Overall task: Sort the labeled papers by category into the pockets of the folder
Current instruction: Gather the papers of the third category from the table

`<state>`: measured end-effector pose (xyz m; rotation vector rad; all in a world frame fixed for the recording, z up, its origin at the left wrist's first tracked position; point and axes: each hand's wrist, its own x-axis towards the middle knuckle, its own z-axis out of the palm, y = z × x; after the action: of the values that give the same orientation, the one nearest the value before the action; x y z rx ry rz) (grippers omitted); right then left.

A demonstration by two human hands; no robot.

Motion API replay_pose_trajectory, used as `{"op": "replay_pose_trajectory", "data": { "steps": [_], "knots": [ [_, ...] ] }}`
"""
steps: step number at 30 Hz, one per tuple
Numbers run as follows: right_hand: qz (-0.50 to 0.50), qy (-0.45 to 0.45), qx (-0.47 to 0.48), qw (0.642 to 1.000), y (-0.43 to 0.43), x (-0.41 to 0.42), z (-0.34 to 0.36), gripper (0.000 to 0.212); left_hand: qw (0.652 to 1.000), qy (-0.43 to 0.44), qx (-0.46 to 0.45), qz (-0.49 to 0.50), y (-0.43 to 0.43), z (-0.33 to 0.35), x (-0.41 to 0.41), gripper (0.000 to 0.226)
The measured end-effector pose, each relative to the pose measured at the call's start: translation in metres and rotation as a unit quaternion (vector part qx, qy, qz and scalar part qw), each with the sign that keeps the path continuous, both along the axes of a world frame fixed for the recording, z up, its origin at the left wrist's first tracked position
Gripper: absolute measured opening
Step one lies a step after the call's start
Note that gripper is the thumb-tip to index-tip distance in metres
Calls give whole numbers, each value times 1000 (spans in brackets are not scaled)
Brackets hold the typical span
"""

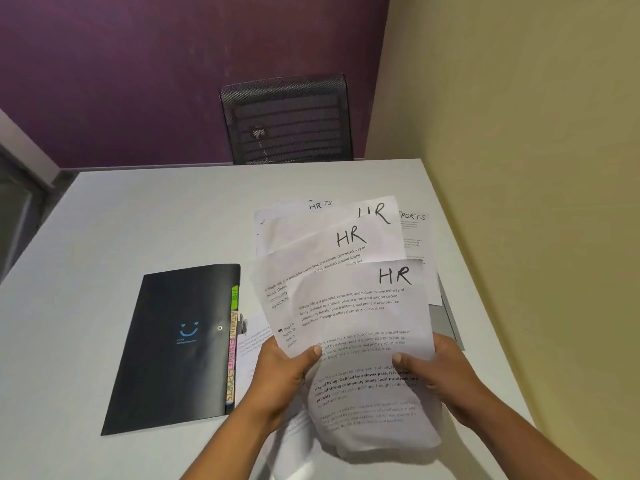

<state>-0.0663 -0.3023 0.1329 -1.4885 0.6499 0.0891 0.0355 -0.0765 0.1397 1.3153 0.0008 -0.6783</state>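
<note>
Both hands hold a fanned bunch of printed sheets marked HR (360, 306) above the table. My left hand (284, 372) grips the bunch's left edge, thumb on top. My right hand (440, 372) grips the right edge the same way. A closed black folder (173, 348) with a blue smiley lies flat to the left, its coloured tabs (231, 344) reading HR, ADMIN, FINANCE, SPORTS along its right edge. Behind the held sheets, more papers lie on the table, one marked SPORTS (414, 230). Another sheet (254, 337) lies partly under my left hand beside the folder.
The white table (145, 216) ends at a yellow wall (536, 168) on the right. A black mesh chair (287, 119) stands behind the far edge, against a purple wall. A grey flat item (446, 320) peeks from under the papers at right.
</note>
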Motion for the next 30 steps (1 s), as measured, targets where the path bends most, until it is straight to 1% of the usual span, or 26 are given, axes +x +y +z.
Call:
{"op": "replay_pose_trajectory", "data": {
  "steps": [2,4,5,7,8,9,11,12,14,15,16,17,20,22,25,26,27,28,29,30],
  "knots": [
    [-20,-21,-22,999,0,1,3,22,1000,-23,3,12,-3,1,2,41],
    [-35,-52,-41,997,-1,3,6,24,996,-75,31,29,-4,1,6,40],
    [-39,-65,-51,996,-2,5,9,27,993,-102,48,30,-5,1,8,35],
    [-50,-88,-68,993,-3,9,15,31,987,-139,83,23,-8,4,13,12],
    [-58,-96,-70,991,-4,11,16,31,981,-155,109,26,-10,5,15,29],
    [-63,-106,-75,990,-5,13,18,29,975,-179,126,32,-13,11,16,36],
    [-74,-109,-119,984,-7,16,18,24,967,-226,110,28,-16,13,21,22],
    [-78,-93,-148,982,-7,17,16,24,962,-245,115,21,-16,11,23,25],
    [-66,-69,-172,980,-6,18,14,23,955,-268,127,7,-16,6,24,28],
    [-46,-92,-170,980,-5,18,12,17,953,-274,131,1,-16,2,24,28],
    [-34,-124,-165,978,-4,18,8,15,952,-275,132,-3,-17,-4,23,28],
    [-30,-141,-160,977,-3,18,3,17,952,-276,134,-5,-18,-8,22,28],
    [-56,-122,-130,982,-2,21,-2,27,957,-251,142,-23,-20,-22,23,28],
    [-61,-91,-116,987,-3,24,-7,28,955,-248,159,-34,-23,-21,25,29],
    [-36,-54,-107,992,-4,28,-14,32,952,-241,180,-59,-25,-29,29,28],
    [-25,-48,-112,992,-5,29,-17,36,955,-228,180,-62,-26,-31,32,23],
    [-11,-42,-121,992,-5,30,-16,38,958,-208,187,-66,-26,-33,34,10],
    [7,-41,-140,989,-7,32,-18,38,962,-190,187,-62,-25,-39,38,13],
    [28,-45,-169,984,-9,34,-18,36,962,-178,198,-57,-25,-41,41,29],
    [45,-49,-199,978,-12,36,-20,30,966,-164,191,-50,-25,-41,46,29]
  ]
}}
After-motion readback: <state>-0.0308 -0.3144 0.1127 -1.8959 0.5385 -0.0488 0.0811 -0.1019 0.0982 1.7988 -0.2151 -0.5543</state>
